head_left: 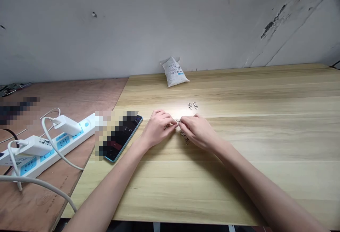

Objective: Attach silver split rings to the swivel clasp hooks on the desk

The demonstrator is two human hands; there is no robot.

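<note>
left hand (158,127) and right hand (198,131) nearly shut, pinching linked metal clasps (183,136) between them, two loose clasps (192,105) just beyond

Passage over the wooden tabletop (265,189) is offered toward the right of the frame; leftward movement of the left hand (158,128) is blocked by a smartphone (124,136).

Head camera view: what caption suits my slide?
Left hand and right hand hold silver metal clasps over a pale wooden table.
</note>
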